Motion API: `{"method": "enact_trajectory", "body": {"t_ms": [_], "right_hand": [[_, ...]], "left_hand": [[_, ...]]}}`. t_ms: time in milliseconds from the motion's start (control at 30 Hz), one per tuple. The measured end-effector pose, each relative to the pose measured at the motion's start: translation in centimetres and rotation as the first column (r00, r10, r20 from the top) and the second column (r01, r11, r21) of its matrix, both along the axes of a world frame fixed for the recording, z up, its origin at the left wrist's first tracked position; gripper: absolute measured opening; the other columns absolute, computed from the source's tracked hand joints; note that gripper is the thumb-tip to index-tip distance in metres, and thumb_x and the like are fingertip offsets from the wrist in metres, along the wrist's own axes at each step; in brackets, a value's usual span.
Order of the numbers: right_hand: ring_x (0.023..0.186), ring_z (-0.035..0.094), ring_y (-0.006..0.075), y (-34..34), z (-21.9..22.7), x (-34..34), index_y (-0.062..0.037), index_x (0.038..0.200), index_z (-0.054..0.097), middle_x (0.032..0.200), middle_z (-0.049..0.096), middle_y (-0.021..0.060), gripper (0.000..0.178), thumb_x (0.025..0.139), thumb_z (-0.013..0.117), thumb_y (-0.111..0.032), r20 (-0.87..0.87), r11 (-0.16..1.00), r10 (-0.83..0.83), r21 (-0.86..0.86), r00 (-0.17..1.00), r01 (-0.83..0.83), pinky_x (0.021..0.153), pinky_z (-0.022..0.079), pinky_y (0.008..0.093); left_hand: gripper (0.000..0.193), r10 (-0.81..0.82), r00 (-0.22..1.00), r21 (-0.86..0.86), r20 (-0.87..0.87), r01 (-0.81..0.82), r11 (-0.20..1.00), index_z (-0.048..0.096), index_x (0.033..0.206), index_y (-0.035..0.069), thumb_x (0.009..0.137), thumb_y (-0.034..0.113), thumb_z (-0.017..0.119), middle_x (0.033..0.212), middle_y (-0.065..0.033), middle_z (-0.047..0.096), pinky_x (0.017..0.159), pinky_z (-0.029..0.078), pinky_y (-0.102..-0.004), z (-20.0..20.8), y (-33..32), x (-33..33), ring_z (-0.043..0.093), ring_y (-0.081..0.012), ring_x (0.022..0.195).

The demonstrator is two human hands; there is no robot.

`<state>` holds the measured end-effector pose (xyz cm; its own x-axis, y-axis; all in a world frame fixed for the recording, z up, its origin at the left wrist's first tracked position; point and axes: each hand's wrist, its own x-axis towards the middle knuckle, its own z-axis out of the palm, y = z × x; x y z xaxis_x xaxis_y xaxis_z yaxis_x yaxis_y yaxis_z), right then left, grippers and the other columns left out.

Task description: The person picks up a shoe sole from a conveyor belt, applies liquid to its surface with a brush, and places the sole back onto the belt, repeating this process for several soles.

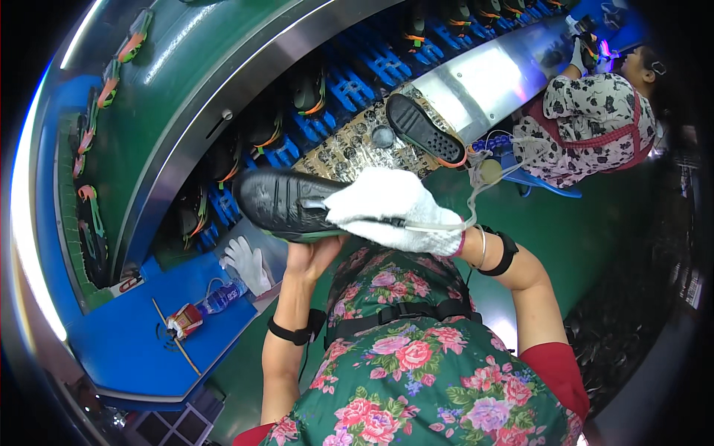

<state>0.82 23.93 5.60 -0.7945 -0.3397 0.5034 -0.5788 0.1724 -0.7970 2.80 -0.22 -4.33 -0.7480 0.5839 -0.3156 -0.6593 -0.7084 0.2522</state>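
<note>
A black shoe (269, 202) is held bottom side up in front of me, its wet-looking underside facing me. My bare left hand (316, 254) grips it from below, with the fingers mostly hidden behind it. My right hand (394, 209), in a white knitted glove, is closed round a slim glue brush (315, 203). The brush's pale tip touches the shoe's underside. A clear hose (471, 199) trails from that hand to the right. Beyond my hands, a black rubber sole (418, 125) with an orange edge lies on a taped cardboard strip (327, 154).
Blue racks (349, 91) carry several shoes along a curved metal-edged conveyor (212, 115). At left, a blue table (134, 338) holds a white glove (245, 262), a bottle (223, 296), a small red box (184, 321) and a thin stick. A co-worker (595, 123) sits at the far right.
</note>
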Motion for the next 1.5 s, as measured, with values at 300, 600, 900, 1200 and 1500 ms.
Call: {"method": "enact_trajectory", "body": {"t_ms": [300,600,900,1200,1500], "right_hand": [[0.082,0.071,0.0233,-0.4,1.6,2.1,-0.0056,0.107,0.079,0.107,0.078,0.0102,0.03,0.078,0.083,-0.002,-0.064,0.991,-0.131,-0.001,0.989,0.131,0.071,0.055,0.0345],[0.091,0.073,0.0268,0.3,5.0,0.8,-0.004,0.109,0.078,0.113,0.077,0.0148,0.03,0.079,0.079,-0.001,-0.047,0.982,-0.165,0.086,0.985,0.169,0.08,0.057,0.0366],[0.1,0.073,0.0293,-2.2,5.1,-0.7,-0.0075,0.12,0.075,0.122,0.075,0.0121,0.036,0.083,0.075,-0.006,-0.329,0.948,-0.19,0.182,0.925,0.26,0.084,0.056,0.038],[0.091,0.072,0.0269,-2.5,3.3,0.4,-0.0114,0.115,0.078,0.108,0.076,0.0098,0.037,0.079,0.08,-0.006,-0.26,0.953,-0.246,0.11,0.934,0.281,0.079,0.057,0.0363],[0.089,0.074,0.0262,-3.1,3.5,-0.3,-0.005,0.106,0.079,0.104,0.078,0.0134,0.03,0.076,0.083,0.0,-0.301,0.967,-0.211,0.077,0.93,0.244,0.077,0.057,0.0354]], "left_hand": [[0.066,0.197,0.979,-0.055,0.053,-0.194,0.979,0.054,0.144,0.006,0.105,0.057,0.042,0.14,-0.016,0.062,0.112,0.046,-0.0472,3.5,-0.4,1.1,0.061,-0.0296,0.125],[0.083,0.284,0.958,0.284,0.023,-0.279,0.917,0.047,0.153,0.007,0.09,0.057,0.068,0.153,-0.0204,0.051,0.116,0.042,-0.0589,1.8,3.0,0.6,0.054,-0.0388,0.136],[0.088,0.105,0.994,0.487,0.04,-0.111,0.866,0.031,0.161,0.011,0.099,0.072,0.041,0.159,-0.0174,0.043,0.121,0.036,-0.0559,2.8,4.4,1.3,0.046,-0.0365,0.144],[0.077,0.106,0.992,0.194,0.068,-0.117,0.974,0.048,0.151,0.008,0.102,0.067,0.045,0.146,-0.0163,0.058,0.114,0.047,-0.0513,2.5,3.8,0.6,0.06,-0.0337,0.131],[0.088,0.156,0.988,0.025,0.005,-0.156,0.987,0.037,0.158,0.01,0.098,0.075,0.039,0.154,-0.0167,0.048,0.116,0.044,-0.0529,3.7,3.2,-0.5,0.056,-0.0347,0.135]]}}
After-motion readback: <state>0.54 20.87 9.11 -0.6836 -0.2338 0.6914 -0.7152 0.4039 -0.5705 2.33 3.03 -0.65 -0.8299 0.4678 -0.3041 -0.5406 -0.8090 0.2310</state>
